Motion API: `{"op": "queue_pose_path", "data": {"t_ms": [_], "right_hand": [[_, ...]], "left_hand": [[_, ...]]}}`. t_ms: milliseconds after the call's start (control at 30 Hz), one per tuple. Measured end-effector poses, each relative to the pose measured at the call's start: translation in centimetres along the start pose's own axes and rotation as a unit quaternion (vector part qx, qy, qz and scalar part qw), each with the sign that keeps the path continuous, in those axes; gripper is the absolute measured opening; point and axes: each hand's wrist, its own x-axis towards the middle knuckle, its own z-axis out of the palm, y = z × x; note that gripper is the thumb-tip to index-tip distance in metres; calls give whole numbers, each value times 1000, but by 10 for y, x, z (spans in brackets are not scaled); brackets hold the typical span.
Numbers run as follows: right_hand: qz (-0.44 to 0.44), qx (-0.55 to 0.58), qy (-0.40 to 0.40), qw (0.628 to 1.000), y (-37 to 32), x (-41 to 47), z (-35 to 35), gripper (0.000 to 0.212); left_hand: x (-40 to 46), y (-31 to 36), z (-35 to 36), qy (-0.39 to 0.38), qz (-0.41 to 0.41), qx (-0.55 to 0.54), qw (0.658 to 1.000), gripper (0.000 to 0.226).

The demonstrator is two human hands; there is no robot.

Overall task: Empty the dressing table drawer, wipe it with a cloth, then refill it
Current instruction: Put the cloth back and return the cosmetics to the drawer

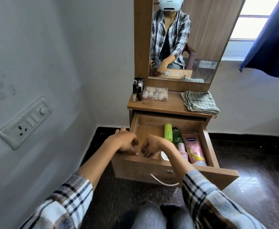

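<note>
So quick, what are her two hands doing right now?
Left hand: fingers curled down into the drawer; a grip cannot be told.
Right hand: the same, cannot be told.

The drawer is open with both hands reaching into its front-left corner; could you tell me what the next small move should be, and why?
Probably lift out whatever small thing the fingers are closing on and set it on the tabletop. The drawer still holds a green bottle, a pink Vaseline tube and more, so emptying is unfinished. Left hand and right hand curl at the front-left corner; what they hold is hidden.
</note>
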Motion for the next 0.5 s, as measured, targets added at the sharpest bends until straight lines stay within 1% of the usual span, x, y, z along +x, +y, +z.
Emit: {"op": "queue_pose_path", "data": {"t_ms": [67, 100, 167, 233, 300, 333, 367, 400, 433, 500], "right_hand": [[-3, 35, 47, 998, -4, -2, -18, 31], [-12, 38, 80, 996, -5, -1, -29, 31], [-43, 51, 167, 984, -8, 5, -47, 27], [-74, 118, 278, 950, -11, 17, -59, 22], [-99, 196, 390, 894, -16, 32, -68, 18], [-103, 228, 422, 872, -20, 39, -72, 20], [-106, 255, 437, 856, -24, 46, -75, 24], [-108, 277, 441, 847, -28, 52, -78, 29], [-113, 291, 444, 840, -31, 58, -82, 34], [-125, 291, 448, 836, -36, 71, -85, 41]], "left_hand": [[5, -4, -15, 40, 32, -90, 995, 37], [9, -6, -23, 77, 42, -139, 986, 33], [18, -9, -39, 179, 47, -212, 960, 33], [30, -10, -48, 280, 36, -283, 917, 37], [49, -8, -52, 363, 5, -366, 857, 41], [60, -6, -53, 395, -18, -402, 826, 43], [70, -3, -53, 417, -40, -431, 800, 45], [79, -1, -51, 426, -57, -453, 781, 48], [90, 0, -50, 427, -67, -467, 772, 51], [109, 2, -46, 421, -79, -475, 769, 55]]}}
